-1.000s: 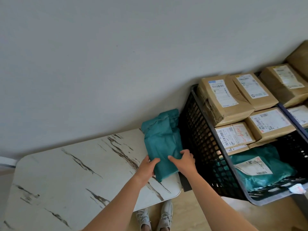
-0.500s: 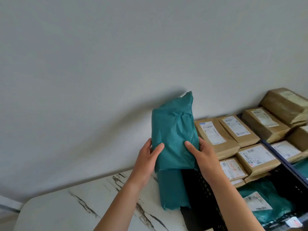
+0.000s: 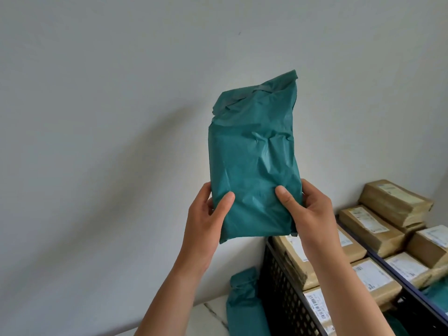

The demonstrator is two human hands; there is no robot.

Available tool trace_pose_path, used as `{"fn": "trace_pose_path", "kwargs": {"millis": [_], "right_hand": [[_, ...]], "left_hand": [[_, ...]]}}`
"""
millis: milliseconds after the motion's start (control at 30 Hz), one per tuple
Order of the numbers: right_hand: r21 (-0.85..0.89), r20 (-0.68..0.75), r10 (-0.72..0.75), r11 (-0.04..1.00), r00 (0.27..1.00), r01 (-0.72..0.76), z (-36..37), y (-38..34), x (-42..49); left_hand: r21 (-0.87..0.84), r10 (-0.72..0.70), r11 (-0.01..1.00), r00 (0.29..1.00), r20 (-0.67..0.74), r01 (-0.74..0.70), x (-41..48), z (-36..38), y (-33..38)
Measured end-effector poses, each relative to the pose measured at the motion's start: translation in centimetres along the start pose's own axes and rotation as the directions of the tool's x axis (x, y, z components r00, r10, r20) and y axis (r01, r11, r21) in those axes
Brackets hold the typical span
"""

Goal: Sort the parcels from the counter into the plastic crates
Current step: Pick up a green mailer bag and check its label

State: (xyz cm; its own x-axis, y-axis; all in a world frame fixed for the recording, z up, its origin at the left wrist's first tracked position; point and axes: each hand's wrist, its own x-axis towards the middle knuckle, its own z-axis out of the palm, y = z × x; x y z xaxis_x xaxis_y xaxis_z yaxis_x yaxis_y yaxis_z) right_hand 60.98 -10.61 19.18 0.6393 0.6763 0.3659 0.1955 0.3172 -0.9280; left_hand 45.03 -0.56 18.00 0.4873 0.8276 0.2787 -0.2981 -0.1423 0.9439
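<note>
As the left hand (image 3: 206, 221) and right hand (image 3: 308, 214) clamp its lower end, thumbs in front, the parcel (image 3: 254, 166) hangs upright before the wall, just above the crate (image 3: 286, 294). No label showing; next, I'd say: turn it, read it, crate it.

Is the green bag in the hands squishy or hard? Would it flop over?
Probably soft outside: the green bag is wrinkled all over and its top corner sags. Yet it stands upright with the left hand and right hand gripping only its lower end, so the filling likely keeps it fairly firm. Held up by its end alone, it seems light.
</note>
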Motion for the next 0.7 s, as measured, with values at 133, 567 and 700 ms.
{"fn": "trace_pose_path", "kwargs": {"millis": [133, 567, 700], "right_hand": [[-0.31, -0.174, -0.128, 0.948, 0.976, 0.069, 1.1, 0.4, -0.5], [0.071, 0.089, -0.026, 0.997, 0.996, 0.02, 3.7, -2.9, -0.9], [0.201, 0.095, 0.01, 0.979, 0.995, -0.029, 2.5, -3.3, 0.6]], "left_hand": [[0.141, 0.087, 0.988, 0.982, -0.17, -0.063, -0.1, 0.7, -0.8], [0.5, 0.465, 0.663, 0.83, 0.309, -0.557, -1.8, 3.3, -1.3], [0.462, 0.403, 0.748, 0.879, 0.255, -0.477, -1.5, 2.3, 0.3]]}}
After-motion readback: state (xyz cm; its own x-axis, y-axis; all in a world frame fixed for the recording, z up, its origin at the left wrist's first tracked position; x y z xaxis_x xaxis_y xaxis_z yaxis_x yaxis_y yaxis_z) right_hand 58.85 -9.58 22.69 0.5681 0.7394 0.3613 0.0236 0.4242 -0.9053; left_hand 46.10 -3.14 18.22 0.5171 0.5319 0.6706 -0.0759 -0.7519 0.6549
